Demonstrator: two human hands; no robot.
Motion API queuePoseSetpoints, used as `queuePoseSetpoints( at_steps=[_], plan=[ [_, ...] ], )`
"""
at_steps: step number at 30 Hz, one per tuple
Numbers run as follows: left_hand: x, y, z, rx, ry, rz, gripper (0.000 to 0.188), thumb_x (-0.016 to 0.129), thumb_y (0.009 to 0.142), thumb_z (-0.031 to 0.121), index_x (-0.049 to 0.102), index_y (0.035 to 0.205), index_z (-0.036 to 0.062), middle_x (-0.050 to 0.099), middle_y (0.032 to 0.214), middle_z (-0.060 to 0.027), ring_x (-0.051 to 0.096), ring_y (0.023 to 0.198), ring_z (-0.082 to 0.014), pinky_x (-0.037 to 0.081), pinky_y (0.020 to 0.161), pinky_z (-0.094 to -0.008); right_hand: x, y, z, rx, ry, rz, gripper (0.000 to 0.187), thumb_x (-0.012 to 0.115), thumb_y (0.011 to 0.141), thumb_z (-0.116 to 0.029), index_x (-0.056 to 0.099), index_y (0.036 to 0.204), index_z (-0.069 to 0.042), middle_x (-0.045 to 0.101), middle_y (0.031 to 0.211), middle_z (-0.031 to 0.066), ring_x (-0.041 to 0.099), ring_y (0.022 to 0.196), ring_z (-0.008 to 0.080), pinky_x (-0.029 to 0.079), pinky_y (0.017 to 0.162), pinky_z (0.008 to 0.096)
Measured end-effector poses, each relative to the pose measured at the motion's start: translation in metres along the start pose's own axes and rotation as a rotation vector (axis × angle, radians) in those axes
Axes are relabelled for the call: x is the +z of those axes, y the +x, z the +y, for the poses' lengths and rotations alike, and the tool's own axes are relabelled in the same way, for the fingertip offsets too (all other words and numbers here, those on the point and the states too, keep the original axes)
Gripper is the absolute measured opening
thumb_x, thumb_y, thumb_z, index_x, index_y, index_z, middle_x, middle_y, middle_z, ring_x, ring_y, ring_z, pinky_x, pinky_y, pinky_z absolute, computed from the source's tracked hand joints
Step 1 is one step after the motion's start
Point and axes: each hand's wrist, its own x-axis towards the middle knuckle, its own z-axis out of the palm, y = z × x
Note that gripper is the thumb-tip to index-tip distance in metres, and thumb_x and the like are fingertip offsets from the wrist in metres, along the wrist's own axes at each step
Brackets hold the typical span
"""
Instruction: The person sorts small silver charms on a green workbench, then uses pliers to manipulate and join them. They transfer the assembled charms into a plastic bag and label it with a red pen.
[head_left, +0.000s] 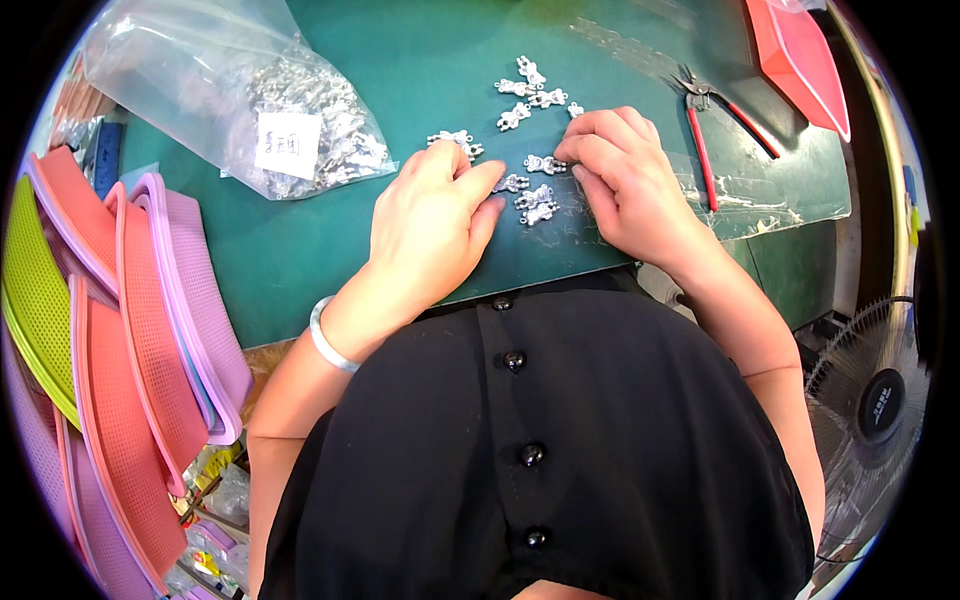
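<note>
Several small silver figure charms with loops lie loosely on the green table between and beyond my hands. My left hand (430,220), with a pale bangle (328,335) on its wrist, has its thumb and index finger curled at one charm (512,184). More charms (455,138) lie partly hidden beside its fingers. My right hand (635,185) has thumb and fingertips at the end of another charm (543,164). Just nearer me are two charms close together (536,206). A loose cluster of charms (530,95) lies farther off.
A clear plastic bag (330,110) full of silver charms, with a white label, lies at the far left. Red-handled cutting pliers (710,120) and a red tray (800,70) are at the right. Pink, purple and green baskets (150,330) stack at the left. A fan (870,410) stands at lower right.
</note>
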Motion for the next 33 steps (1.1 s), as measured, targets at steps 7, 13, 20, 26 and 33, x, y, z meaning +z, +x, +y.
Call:
queuePoseSetpoints(
  at_steps=[7,13,20,26,33],
  plan=[
    [0.005,0.001,-0.004,0.039,-0.048,0.039,0.016,0.068,0.07,0.007,0.062,0.085,0.0069,0.05,0.083,-0.0068,0.055,0.08,-0.0253,0.046,0.065,-0.0369,-0.006,-0.008,-0.008,-0.047,0.127,-0.062,0.022,0.067,0.067,-0.004,0.061,0.088,-0.005,0.055,0.095,0.0061,0.05,0.091,0.0263,0.038,0.083,0.0383],
    [-0.001,-0.006,-0.012,-0.033,-0.207,0.1,0.02,0.067,0.069,0.003,0.06,0.087,0.0054,0.056,0.086,-0.0079,0.058,0.082,-0.0275,0.047,0.068,-0.0365,-0.002,-0.015,-0.011,-0.047,0.16,-0.081,0.024,0.07,0.064,-0.007,0.061,0.086,-0.006,0.055,0.094,0.0055,0.049,0.09,0.0261,0.038,0.082,0.0387],
    [-0.008,-0.019,-0.009,-0.301,-0.694,0.053,0.013,0.059,0.081,-0.003,0.057,0.094,0.0002,0.062,0.084,-0.004,0.06,0.08,-0.0095,0.048,0.071,-0.0225,0.0,-0.02,-0.015,-0.135,0.22,-0.12,0.019,0.07,0.066,-0.006,0.061,0.083,-0.007,0.055,0.088,0.0047,0.05,0.084,0.0245,0.037,0.08,0.0382],
    [-0.013,-0.035,-0.016,-0.339,-0.796,0.02,0.019,0.054,0.085,0.0,0.062,0.103,0.0004,0.061,0.083,-0.0013,0.052,0.07,-0.0056,0.043,0.064,-0.0204,0.005,-0.022,-0.009,0.005,0.095,0.016,0.022,0.069,0.068,-0.007,0.062,0.089,-0.007,0.055,0.087,0.0042,0.051,0.083,0.0238,0.038,0.08,0.0365],
    [-0.02,-0.042,-0.011,-0.33,-0.496,-0.094,0.031,0.052,0.085,-0.003,0.055,0.115,-0.0004,0.058,0.083,-0.0017,0.049,0.07,-0.0047,0.042,0.065,-0.019,0.011,-0.015,-0.016,-0.012,0.015,-0.013,0.022,0.068,0.071,-0.01,0.065,0.092,-0.008,0.055,0.083,0.004,0.051,0.082,0.0234,0.038,0.08,0.0369]
  ],
)
